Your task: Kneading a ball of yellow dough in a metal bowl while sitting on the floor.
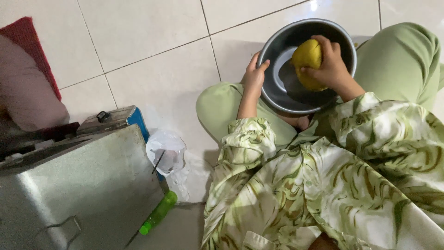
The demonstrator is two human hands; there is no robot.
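Kneading on a white tiled floor (152, 41), I pressed my right hand (330, 65) down over a lump of yellow dough (306, 58) inside a grey metal bowl (282, 85) that rested against my green-trousered knees, its fingers curled over the top of the lump and gripping it. My left hand (253, 76) clasped the bowl's near rim, thumb hooked over the edge, to steady it. By my judgement the work stood mid-knead; the next push called for a firm hold on the rim so the bowl would not slide. My palm hid much of the dough, and my patterned sleeve (370, 120) covered part of the bowl's edge. At left a steel box (83, 185) was cut off by the frame; a crumpled plastic bag (166, 150) and a green bottle (158, 213) lay beside it, the bag's contents unreadable.
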